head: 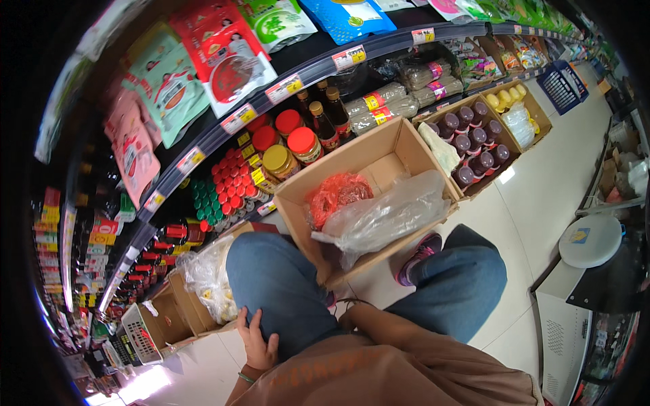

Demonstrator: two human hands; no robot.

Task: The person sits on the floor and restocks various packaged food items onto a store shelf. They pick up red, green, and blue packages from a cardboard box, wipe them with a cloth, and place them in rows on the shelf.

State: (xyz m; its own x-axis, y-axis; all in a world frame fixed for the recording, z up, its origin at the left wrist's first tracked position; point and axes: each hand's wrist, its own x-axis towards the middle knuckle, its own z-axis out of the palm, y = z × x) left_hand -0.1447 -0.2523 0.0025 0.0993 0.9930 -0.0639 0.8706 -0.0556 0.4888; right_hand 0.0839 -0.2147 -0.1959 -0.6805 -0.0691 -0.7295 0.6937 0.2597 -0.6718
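Note:
My left hand [258,341] rests on the side of my jeans-covered left thigh [277,289], fingers apart and holding nothing. A thin band circles its wrist. My right forearm [381,325] reaches down between my legs; the right hand [347,320] is in shadow and mostly hidden, so its grip does not show. In front of my knees an open cardboard box [350,276] stands tilted in the view. Inside it lie a red plastic bag [337,195] with unclear contents and a crumpled clear plastic bag [391,215] that drapes toward the near wall.
Shelves ahead hold food pouches [231,66], red-lidded jars [303,142], dark bottles [323,124] and bundled noodles [388,104]. A carton of purple-capped bottles [477,139] stands right of the box. More cartons [170,319] line the left. A blue basket [562,87] and a round-lidded container [591,241] are rightward.

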